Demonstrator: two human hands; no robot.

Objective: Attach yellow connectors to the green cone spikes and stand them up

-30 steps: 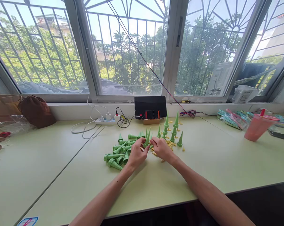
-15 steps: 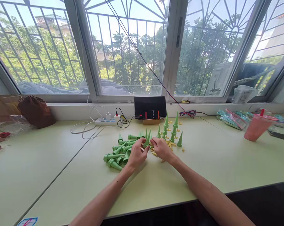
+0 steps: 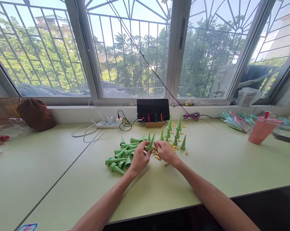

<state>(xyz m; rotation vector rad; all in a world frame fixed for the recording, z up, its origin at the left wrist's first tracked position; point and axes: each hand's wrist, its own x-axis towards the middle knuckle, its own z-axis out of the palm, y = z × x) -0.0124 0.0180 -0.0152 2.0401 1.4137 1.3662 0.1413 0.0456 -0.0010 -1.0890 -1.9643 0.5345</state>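
Note:
My left hand point(image 3: 140, 157) is closed around a green plastic watering spike point(image 3: 151, 141), its point upward and tilted slightly right. Just to its right, my right hand point(image 3: 165, 150) pinches a small yellow valve piece, mostly hidden by the fingers, against the spike's side. A heap of green spikes point(image 3: 122, 159) lies left of my left hand. Loose yellow valve pieces point(image 3: 157, 157) are scattered under and beside my right hand. Behind it, several green spikes point(image 3: 177, 134) stand point up, some stacked, with yellow pieces sticking out of their sides.
A black tablet point(image 3: 153, 106) and a phone point(image 3: 154, 117) lean at the windowsill. A power strip point(image 3: 108, 124) with cables lies left of them. A pink cup with a straw point(image 3: 262, 130) stands at the right, a brown drawstring bag point(image 3: 36, 115) at the far left.
The spike in my left hand leans a little more to the right. Both hands stay in nearly the same place, and the view has shifted very slightly.

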